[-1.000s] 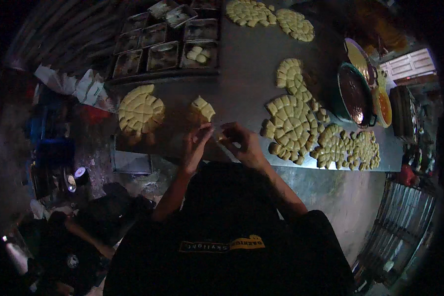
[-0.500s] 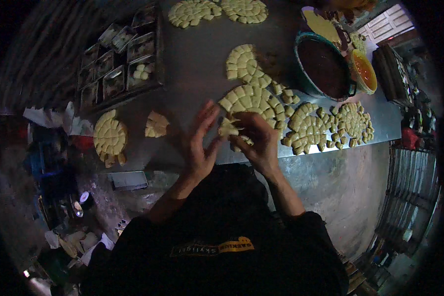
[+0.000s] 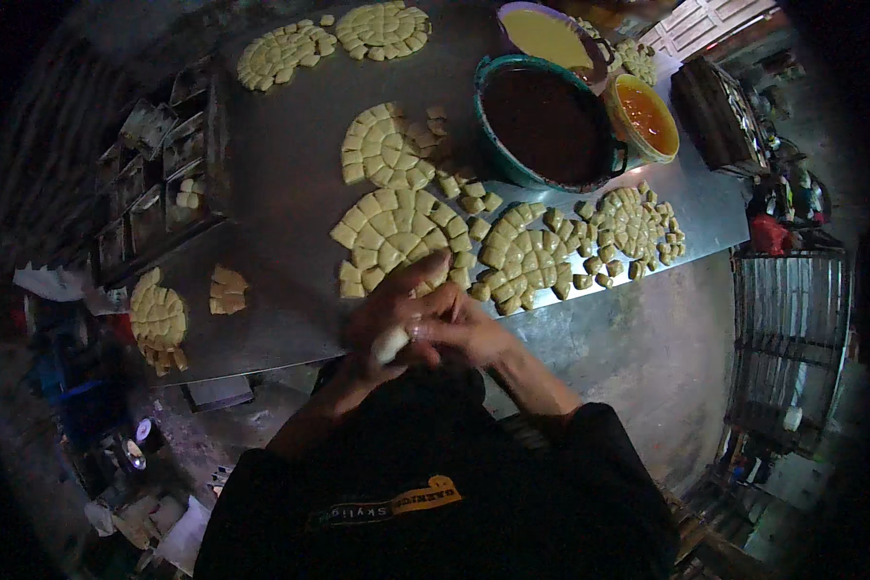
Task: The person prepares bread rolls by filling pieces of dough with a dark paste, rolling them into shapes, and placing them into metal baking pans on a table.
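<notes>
My left hand (image 3: 387, 314) and my right hand (image 3: 459, 333) meet in front of me at the table's edge, working a pale piece of dough (image 3: 390, 343) between them. The left cups it with fingers angled forward, and the right has fingers bent against it. Just beyond my hands lies a large round of cut dough squares (image 3: 396, 232). To its right are two looser, glossy rounds (image 3: 527, 251) (image 3: 638, 222). A round with part missing (image 3: 159, 319) and a small cluster of squares (image 3: 227, 290) lie to the left.
Blackened pans (image 3: 145, 222) stand at the left of the steel table (image 3: 285, 174). A green tub of dark brown mixture (image 3: 541, 121), a yellow-filled tub (image 3: 541, 37) and an orange-filled container (image 3: 643, 121) sit at the back right. More dough rounds (image 3: 382, 29) lie behind. A rack (image 3: 783, 338) stands right.
The view has swung rightward, bringing the tubs nearer the middle. My hands have drawn together and lower toward my body, closing round the dough piece that they held more loosely half a second ago.
</notes>
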`<state>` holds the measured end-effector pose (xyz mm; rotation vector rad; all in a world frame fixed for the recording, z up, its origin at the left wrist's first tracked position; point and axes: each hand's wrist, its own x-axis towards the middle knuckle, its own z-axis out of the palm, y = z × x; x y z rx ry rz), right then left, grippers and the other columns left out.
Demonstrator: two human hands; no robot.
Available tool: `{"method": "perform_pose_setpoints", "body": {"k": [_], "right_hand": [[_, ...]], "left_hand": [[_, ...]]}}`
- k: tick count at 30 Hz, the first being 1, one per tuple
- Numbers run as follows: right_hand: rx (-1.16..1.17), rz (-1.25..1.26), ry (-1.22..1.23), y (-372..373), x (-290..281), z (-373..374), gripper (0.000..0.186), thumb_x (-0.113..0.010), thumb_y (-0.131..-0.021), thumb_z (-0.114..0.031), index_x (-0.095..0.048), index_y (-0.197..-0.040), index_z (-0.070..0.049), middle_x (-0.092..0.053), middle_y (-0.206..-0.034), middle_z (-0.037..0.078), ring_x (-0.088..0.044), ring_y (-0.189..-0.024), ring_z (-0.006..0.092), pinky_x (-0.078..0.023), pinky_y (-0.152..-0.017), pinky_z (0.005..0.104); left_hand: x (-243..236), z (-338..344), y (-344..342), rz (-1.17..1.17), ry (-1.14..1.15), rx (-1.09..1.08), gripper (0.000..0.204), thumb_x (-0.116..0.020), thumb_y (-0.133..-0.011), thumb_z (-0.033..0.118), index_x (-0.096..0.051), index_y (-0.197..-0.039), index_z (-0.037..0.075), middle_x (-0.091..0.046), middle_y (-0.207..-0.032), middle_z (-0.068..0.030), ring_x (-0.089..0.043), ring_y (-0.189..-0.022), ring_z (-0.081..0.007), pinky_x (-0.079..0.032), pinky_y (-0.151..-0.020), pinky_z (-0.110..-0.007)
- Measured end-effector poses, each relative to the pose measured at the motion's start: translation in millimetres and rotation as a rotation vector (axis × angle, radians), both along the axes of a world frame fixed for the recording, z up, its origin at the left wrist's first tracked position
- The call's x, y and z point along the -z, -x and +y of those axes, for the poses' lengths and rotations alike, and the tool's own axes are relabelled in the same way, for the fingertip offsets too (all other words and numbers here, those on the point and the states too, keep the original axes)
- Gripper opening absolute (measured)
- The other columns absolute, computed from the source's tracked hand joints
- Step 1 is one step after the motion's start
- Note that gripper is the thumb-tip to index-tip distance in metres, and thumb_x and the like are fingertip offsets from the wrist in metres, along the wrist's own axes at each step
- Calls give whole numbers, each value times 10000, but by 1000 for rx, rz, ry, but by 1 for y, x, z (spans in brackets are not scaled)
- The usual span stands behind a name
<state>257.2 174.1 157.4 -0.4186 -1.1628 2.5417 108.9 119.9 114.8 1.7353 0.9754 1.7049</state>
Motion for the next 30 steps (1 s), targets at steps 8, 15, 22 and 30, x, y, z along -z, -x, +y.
{"method": "perform_pose_setpoints", "body": {"k": [8, 15, 22, 30], "right_hand": [[239, -1106, -1602, -68, 17, 227, 326, -545, -964, -352, -712, -1026, -79, -698, -863, 212, -702, -808, 354, -551, -707, 455], [-241, -1176, -1930, -91, 87, 284, 303, -452, -983, -263, -646, -1201, -181, -692, -796, 176, -690, -826, 405, -561, -732, 527], [-93, -1234, -1796, -69, 43, 262, 293, -470, -964, -231, -638, -1196, -171, -698, -897, 199, -684, -853, 418, -556, -729, 532], [142, -1179, -1403, -37, 37, 238, 374, -481, -964, -234, -592, -1302, -121, -672, -1054, 252, -653, -1043, 381, -513, -912, 478]], "left_hand": [[26, -12, 14, -350, 462, -109, 1007, -739, -867, 337, -65, -1583, 120, -110, -1636, -163, -255, -1462, -356, -310, -1117, -560], [46, -43, 26, -478, 536, -222, 908, -695, -898, 228, -104, -1578, 113, -132, -1628, -179, -298, -1439, -372, -362, -1083, -541], [48, -57, 36, -503, 539, -238, 855, -675, -910, 170, -134, -1569, 110, -162, -1617, -185, -373, -1399, -347, -387, -1071, -527], [34, -59, 57, -452, 712, 70, 523, -582, -986, 84, -370, -1458, 5, -413, -1496, -138, -483, -1318, -233, -444, -1046, -391]]}}
